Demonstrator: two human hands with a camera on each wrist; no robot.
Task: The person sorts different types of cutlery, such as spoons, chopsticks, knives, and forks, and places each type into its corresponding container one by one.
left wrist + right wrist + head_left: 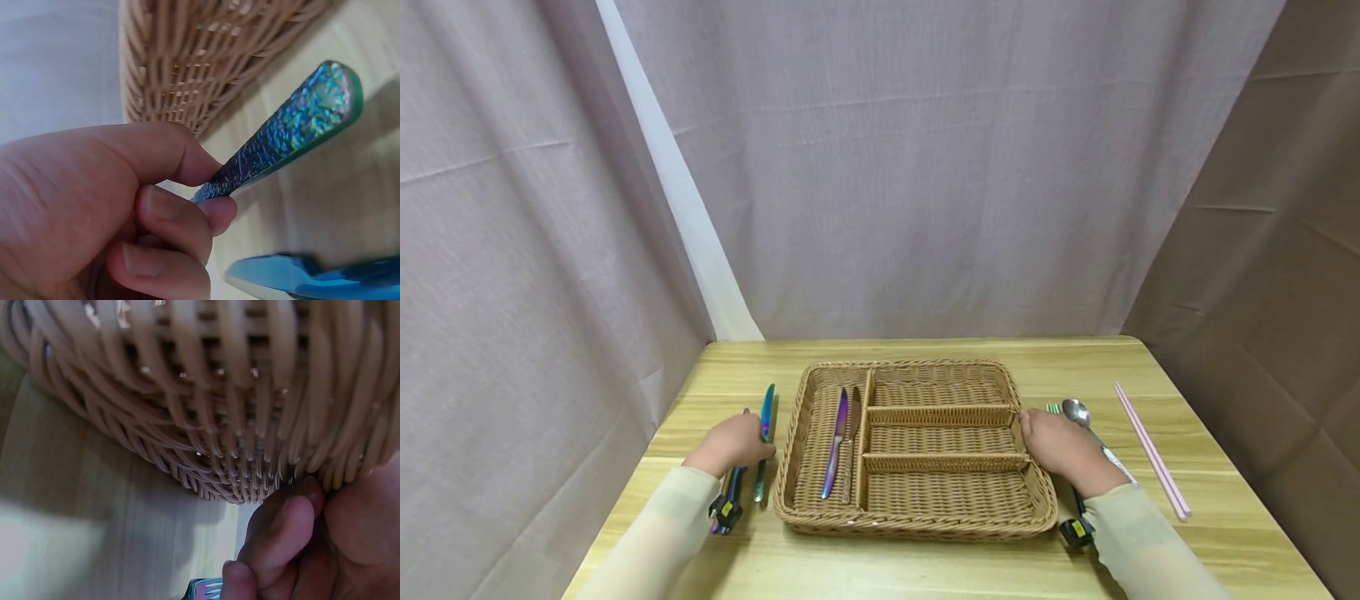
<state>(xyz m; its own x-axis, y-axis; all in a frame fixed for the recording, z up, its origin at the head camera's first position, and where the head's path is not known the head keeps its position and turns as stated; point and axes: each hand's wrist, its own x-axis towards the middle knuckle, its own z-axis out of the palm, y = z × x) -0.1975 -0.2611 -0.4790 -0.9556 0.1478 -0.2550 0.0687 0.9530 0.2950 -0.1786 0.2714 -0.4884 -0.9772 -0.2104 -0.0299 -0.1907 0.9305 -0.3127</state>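
Note:
My left hand pinches a blue-green table knife between thumb and fingers, just left of the wicker basket. The knife's blade points away from me, and its textured handle sticks out of the grip in the left wrist view. Another blue piece of cutlery lies on the table beside that hand. At the basket's right end, my right hand grips the woven rim, fingers curled against the outer wall. The basket's left compartment holds a purple knife and a copper-coloured knife.
Right of the basket, a spoon and a fork lie partly hidden by the right hand. Pink chopsticks lie further right. Dividers split the basket's right part into three compartments. Curtains surround the wooden table.

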